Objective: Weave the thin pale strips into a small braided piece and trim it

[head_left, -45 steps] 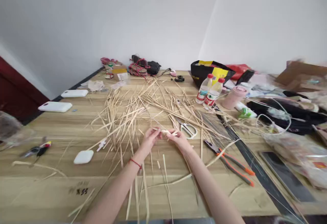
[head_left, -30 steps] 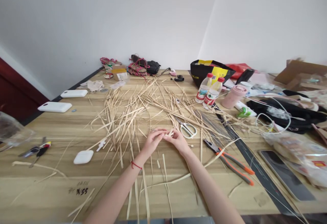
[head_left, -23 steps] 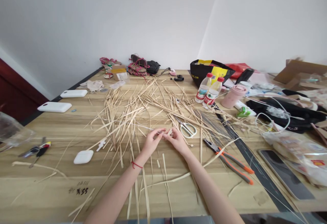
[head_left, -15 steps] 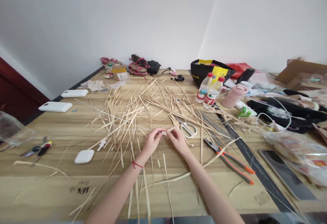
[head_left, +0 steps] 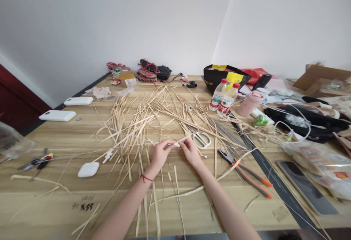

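My left hand, with a red cord on its wrist, is pinched closed on a thin pale wire that reaches far out to the left. Opposite it, my right hand pinches a short pale straw strip. The fingertips of both hands almost meet at this strip, and the wire's near end is hidden by the fingers. Many loose straw strips lie spread beyond my hands. White-handled scissors rest just past my right hand, and pliers with orange and grey handles lie to its right.
Two bottles and a pink cup stand at the right, before a black and yellow bag. A phone lies at the right edge. White cases, keys and a clear plastic container occupy the left.
The wire's far end has swung down toward me and to the left. Both hands stay close together, and the pale strip between them shows more clearly now.
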The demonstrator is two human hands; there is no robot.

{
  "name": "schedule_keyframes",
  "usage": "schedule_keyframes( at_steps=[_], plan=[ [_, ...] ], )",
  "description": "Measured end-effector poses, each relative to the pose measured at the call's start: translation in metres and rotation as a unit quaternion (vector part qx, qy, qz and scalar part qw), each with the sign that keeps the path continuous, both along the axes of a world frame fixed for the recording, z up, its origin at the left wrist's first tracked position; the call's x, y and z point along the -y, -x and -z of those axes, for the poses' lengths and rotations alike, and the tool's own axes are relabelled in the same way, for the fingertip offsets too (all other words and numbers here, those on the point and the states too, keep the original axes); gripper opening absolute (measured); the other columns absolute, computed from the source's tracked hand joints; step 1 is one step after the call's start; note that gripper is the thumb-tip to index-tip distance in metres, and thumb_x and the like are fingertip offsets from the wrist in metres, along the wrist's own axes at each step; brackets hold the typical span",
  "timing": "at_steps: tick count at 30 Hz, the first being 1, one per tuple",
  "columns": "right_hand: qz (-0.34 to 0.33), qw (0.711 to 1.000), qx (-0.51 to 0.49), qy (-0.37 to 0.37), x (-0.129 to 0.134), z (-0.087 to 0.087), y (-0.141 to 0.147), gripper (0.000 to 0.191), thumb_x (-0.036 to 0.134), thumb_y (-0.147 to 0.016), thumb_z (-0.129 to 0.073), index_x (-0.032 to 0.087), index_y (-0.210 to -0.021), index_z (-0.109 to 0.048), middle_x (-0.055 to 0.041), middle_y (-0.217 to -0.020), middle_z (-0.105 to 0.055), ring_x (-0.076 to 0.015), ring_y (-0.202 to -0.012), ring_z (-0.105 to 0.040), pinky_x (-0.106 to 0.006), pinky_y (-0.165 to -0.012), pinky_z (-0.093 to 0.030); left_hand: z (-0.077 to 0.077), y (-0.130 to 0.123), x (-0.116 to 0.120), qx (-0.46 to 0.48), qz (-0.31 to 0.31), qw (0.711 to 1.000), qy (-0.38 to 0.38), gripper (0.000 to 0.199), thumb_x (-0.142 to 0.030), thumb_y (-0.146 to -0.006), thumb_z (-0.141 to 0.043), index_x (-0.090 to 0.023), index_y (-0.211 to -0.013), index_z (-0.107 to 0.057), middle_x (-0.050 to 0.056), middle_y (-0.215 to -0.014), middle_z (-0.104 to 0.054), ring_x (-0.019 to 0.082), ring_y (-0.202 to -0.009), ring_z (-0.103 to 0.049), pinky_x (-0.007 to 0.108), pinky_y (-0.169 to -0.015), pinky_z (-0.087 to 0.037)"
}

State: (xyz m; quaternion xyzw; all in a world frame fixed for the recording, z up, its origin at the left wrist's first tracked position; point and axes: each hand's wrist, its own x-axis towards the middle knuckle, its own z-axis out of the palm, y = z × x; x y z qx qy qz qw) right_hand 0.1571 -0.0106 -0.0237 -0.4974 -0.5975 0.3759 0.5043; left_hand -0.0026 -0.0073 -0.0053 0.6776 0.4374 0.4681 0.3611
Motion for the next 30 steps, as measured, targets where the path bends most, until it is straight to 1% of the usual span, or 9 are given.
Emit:
schedule_keyframes(
  at_steps=[3,7,12,15,19,21,25,30],
  plan=[
    [0.007,1.000,-0.002,-0.001,0.000,0.000,0.001,0.026,0.046,-0.081,-0.051,0.020,-0.077,-0.052,0.0002,-0.066,-0.053,-0.0168,-0.064,-0.050,-0.029,-0.061,-0.040,0.001,-0.001,0.001,-0.001,-0.009,1.000,-0.001,0.019,-0.035,-0.077,-0.061,-0.020,-0.085,-0.068,0.005,-0.086,-0.071,0.020,-0.084,-0.065,0.034,-0.080,-0.050],
    [0.021,1.000,-0.009,0.001,0.001,0.001,0.002,0.026,0.046,-0.080,-0.051,0.021,-0.073,-0.049,0.0011,-0.064,-0.049,-0.0162,-0.062,-0.047,-0.029,-0.060,-0.039,0.000,-0.002,0.002,-0.015,-0.010,1.000,-0.005,0.019,-0.035,-0.076,-0.062,-0.020,-0.085,-0.069,0.004,-0.086,-0.071,0.020,-0.083,-0.065,0.033,-0.078,-0.051],
    [0.021,1.000,-0.021,0.008,-0.001,0.004,0.001,0.025,0.046,-0.079,-0.053,0.022,-0.075,-0.050,0.0000,-0.067,-0.053,-0.0166,-0.063,-0.048,-0.029,-0.061,-0.041,-0.005,-0.003,0.005,-0.042,-0.011,0.999,-0.023,0.017,-0.035,-0.075,-0.062,-0.021,-0.084,-0.069,0.003,-0.085,-0.071,0.019,-0.081,-0.065,0.032,-0.076,-0.052],
    [0.007,0.999,-0.032,0.008,-0.003,0.004,0.000,0.025,0.046,-0.079,-0.053,0.021,-0.076,-0.052,-0.0009,-0.070,-0.055,-0.0168,-0.064,-0.050,-0.030,-0.062,-0.042,-0.008,-0.004,0.006,-0.041,-0.007,0.999,-0.025,0.019,-0.035,-0.076,-0.062,-0.021,-0.087,-0.068,0.004,-0.088,-0.071,0.019,-0.080,-0.066,0.031,-0.076,-0.052],
    [-0.025,0.998,-0.050,0.008,-0.004,0.001,-0.002,0.027,0.047,-0.079,-0.054,0.020,-0.079,-0.055,-0.0014,-0.073,-0.058,-0.0166,-0.066,-0.052,-0.030,-0.064,-0.043,-0.010,-0.003,0.005,-0.032,0.015,0.999,-0.025,0.022,-0.033,-0.076,-0.062,-0.020,-0.093,-0.067,0.005,-0.095,-0.069,0.019,-0.087,-0.064,0.032,-0.081,-0.051],
    [-0.031,0.998,-0.050,0.009,-0.004,-0.001,-0.002,0.028,0.048,-0.078,-0.055,0.020,-0.079,-0.056,-0.0015,-0.074,-0.058,-0.0167,-0.068,-0.053,-0.029,-0.065,-0.043,-0.009,-0.003,0.004,-0.027,0.011,0.999,-0.022,0.023,-0.032,-0.074,-0.064,-0.020,-0.093,-0.067,0.006,-0.095,-0.069,0.019,-0.090,-0.064,0.032,-0.083,-0.050],
    [-0.043,0.997,-0.064,0.021,-0.004,-0.001,0.000,0.029,0.049,-0.077,-0.056,0.020,-0.079,-0.057,-0.0015,-0.075,-0.059,-0.0169,-0.070,-0.054,-0.029,-0.066,-0.044,-0.005,-0.002,0.000,0.000,-0.006,1.000,-0.005,0.023,-0.033,-0.072,-0.065,-0.018,-0.089,-0.068,0.007,-0.090,-0.070,0.020,-0.087,-0.064,0.035,-0.083,-0.050],
    [-0.017,0.997,-0.079,0.017,-0.005,0.002,0.000,0.029,0.049,-0.075,-0.059,0.021,-0.080,-0.056,-0.0011,-0.075,-0.058,-0.0168,-0.069,-0.053,-0.029,-0.066,-0.044,-0.002,-0.003,-0.002,0.017,0.000,1.000,0.006,0.023,-0.032,-0.071,-0.066,-0.017,-0.089,-0.068,0.007,-0.091,-0.070,0.020,-0.088,-0.064,0.035,-0.083,-0.050]
  ],
)
